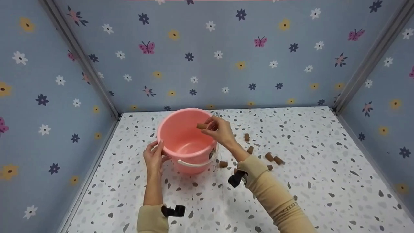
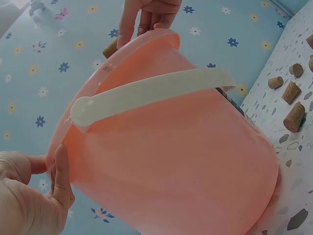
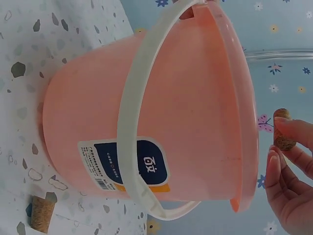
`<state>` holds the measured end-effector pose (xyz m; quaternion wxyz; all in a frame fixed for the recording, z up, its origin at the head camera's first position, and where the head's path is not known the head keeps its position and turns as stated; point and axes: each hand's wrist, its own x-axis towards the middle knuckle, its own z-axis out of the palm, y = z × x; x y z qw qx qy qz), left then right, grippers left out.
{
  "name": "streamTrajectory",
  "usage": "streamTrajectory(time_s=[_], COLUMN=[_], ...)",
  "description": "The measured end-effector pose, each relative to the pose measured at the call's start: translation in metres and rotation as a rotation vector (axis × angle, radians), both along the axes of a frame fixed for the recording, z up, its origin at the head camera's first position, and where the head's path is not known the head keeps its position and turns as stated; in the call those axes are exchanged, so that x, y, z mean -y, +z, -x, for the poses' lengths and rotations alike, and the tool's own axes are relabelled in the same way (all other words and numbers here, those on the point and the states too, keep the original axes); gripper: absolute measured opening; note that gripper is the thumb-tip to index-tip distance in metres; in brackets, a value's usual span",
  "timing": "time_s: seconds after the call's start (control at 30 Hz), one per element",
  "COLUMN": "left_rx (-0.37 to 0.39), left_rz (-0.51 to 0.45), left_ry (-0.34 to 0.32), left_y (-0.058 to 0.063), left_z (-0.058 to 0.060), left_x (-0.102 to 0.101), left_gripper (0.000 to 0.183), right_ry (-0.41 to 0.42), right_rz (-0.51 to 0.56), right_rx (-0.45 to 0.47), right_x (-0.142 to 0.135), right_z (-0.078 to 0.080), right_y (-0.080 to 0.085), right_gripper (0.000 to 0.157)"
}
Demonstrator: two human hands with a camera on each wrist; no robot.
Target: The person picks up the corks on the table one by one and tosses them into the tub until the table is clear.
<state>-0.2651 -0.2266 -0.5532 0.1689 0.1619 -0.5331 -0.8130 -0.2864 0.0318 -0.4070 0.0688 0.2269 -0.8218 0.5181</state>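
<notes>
A pink bucket (image 1: 190, 165) with a white handle (image 1: 195, 164) stands on the speckled table, its mouth tipped toward the head camera. My left hand (image 1: 153, 158) grips the bucket's rim at the left, thumb on one side and fingers on the other, as the left wrist view shows. Over the right part of the bucket's mouth, my right hand (image 1: 221, 130) pinches a cork (image 1: 202, 126) between thumb and fingers. In the right wrist view this cork (image 3: 283, 129) appears just beyond the rim, and a printed label (image 3: 146, 164) is on the bucket's side.
Several loose corks lie on the table right of the bucket, among them one cork (image 1: 223, 164) close to its base and another cork (image 1: 278, 160) farther right. Flower-patterned walls (image 1: 226, 74) enclose the table (image 1: 323, 181) at the back and both sides.
</notes>
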Motion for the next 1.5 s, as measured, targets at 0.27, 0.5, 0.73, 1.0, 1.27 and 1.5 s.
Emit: streamTrajectory(time_s=[0.27,0.5,0.73,1.0,1.27,1.5], left_rx=[0.006,0.006,0.036,0.016,0.053,-0.013], left_rz=[0.117,0.056,0.076,0.044,0.073,0.135], left_ry=[0.076,0.027,0.024,0.041,0.05,0.111], left_y=[-0.063,-0.035,-0.019,0.03,0.0,-0.068], left_z=[0.035,0.019,0.012,-0.018,0.003,0.038], left_x=[0.016,0.011,0.007,-0.014,-0.002,0.018], left_gripper=[0.059,0.053,0.052,0.047,0.051,0.055], right_ry=[-0.002,-0.019,-0.021,-0.02,-0.015,-0.027], right_rz=[-0.076,-0.111,-0.1,-0.027,0.01,0.021], right_rx=[0.01,0.09,0.076,0.017,-0.059,-0.078], right_x=[0.013,0.015,0.01,0.002,-0.011,-0.03], right_z=[0.008,0.014,0.015,0.015,0.013,0.012], right_y=[0.001,0.006,0.009,0.008,0.003,-0.002], right_gripper=[0.022,0.035,0.033,0.031,0.025,0.028])
